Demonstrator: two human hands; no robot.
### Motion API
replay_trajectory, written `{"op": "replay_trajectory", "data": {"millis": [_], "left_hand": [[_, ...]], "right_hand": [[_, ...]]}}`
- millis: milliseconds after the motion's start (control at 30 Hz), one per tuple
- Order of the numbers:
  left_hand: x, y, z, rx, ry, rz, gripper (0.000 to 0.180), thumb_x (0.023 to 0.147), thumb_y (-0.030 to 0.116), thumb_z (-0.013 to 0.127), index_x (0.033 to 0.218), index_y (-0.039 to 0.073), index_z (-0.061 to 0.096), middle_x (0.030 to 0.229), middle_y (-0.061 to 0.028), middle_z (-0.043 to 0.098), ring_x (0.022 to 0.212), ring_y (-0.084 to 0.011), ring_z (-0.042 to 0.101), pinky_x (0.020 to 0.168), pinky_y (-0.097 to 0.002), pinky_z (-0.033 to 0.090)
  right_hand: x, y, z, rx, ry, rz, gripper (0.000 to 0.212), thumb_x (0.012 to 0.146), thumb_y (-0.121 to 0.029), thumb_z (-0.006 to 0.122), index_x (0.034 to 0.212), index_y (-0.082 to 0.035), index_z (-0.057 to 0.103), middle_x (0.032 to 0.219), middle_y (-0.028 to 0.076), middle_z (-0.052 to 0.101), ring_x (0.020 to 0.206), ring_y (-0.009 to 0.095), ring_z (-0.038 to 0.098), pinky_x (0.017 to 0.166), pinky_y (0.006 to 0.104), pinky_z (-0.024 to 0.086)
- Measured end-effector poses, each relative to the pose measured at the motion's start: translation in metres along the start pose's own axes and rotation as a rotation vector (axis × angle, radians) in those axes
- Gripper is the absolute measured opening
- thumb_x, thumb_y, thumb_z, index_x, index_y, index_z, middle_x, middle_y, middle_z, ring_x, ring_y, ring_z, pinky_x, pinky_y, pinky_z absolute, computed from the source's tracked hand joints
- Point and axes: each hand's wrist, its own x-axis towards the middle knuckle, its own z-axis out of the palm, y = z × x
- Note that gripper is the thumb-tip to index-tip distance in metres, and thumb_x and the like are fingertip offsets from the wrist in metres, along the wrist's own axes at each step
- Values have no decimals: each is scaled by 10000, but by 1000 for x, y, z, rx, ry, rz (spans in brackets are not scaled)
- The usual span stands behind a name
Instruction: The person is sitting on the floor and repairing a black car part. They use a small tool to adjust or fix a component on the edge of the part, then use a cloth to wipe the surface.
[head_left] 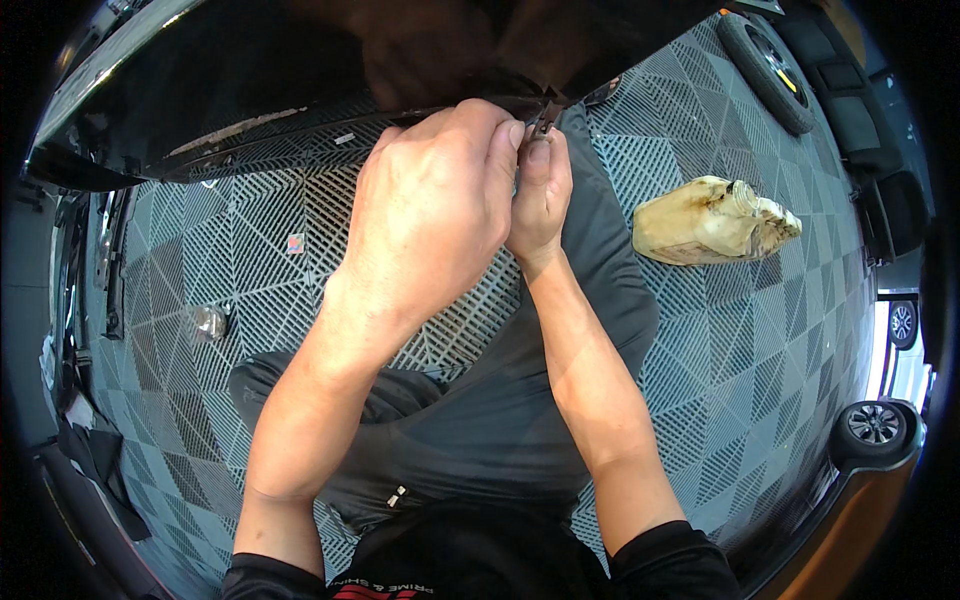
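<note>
A glossy black car body panel [300, 70] hangs over the far side, and both of my hands are raised to its lower edge. My left hand [430, 200] is closed, thumb pressed against curled fingers at that edge; whatever it pinches is hidden. Beside it, my right hand [542, 190] is closed too, its thumb and fingers gripping a small dark strip [545, 117] at the panel's edge. The two hands almost touch. A pale scuffed streak [245, 130] runs along the panel's lower edge to the left.
A stained yellowish plastic jug [690, 222] lies on the grey tiled floor [700, 330] to the right. Beyond it are a tyre [765, 75] and black seats [850, 100]. A small clear container [210, 323] and a coloured card [295, 243] lie left. A car wheel [875, 425] shows at right.
</note>
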Motion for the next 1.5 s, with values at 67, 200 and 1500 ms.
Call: {"op": "replay_trajectory", "data": {"millis": [67,200,1500], "left_hand": [[0,0,0,2,5,4,161,1009,117,627,993,-29,693,820,-176,720,725,-317,713,661,-390,549],[1,0,-1,6,-6,4,163,1010,118,626,985,-29,692,817,-176,720,725,-318,713,658,-385,549],[4,-4,-10,15,-39,32,145,968,116,656,966,-20,706,826,-189,722,744,-350,713,678,-403,557]], "right_hand": [[1,0,2,7,9,5,413,1108,-381,468,1014,-4,606,939,88,628,877,188,589,817,328,481],[1,2,2,1,16,23,396,1114,-366,469,1026,-6,609,954,89,624,882,192,590,824,328,481],[4,7,7,-108,22,22,456,1110,-456,459,1008,-28,577,845,62,565,775,170,539,716,327,465]]}}
